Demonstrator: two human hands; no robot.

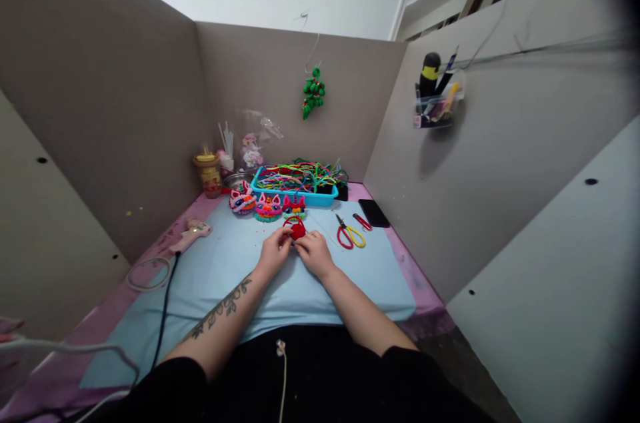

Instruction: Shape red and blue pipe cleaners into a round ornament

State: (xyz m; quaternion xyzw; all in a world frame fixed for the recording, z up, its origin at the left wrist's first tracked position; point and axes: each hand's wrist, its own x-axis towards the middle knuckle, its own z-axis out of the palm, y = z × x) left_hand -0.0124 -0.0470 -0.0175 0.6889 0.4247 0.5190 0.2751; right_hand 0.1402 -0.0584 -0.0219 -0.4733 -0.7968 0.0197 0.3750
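Observation:
Both hands are at the middle of the blue cloth (235,289), close together. My left hand (276,248) pinches the left side of a red fuzzy pipe-cleaner piece (297,229), which is rounded with a loop at its top left. On its lower right side, the fingers of my right hand (314,252) are closed on the same piece. Fingertips cover its lower edge. Just beyond stand three colourful pipe-cleaner animal heads with pointed ears: a pink-and-white one (243,202), a pink-and-orange one (269,208) and a dark red one (294,207).
Behind the heads is a blue tray (320,199) heaped with pipe cleaners (300,176). Scissors (350,234), a red cutter (363,221) and a black phone (374,213) lie right. A pink glue gun (193,234) with its cord lies left. Panels enclose three sides.

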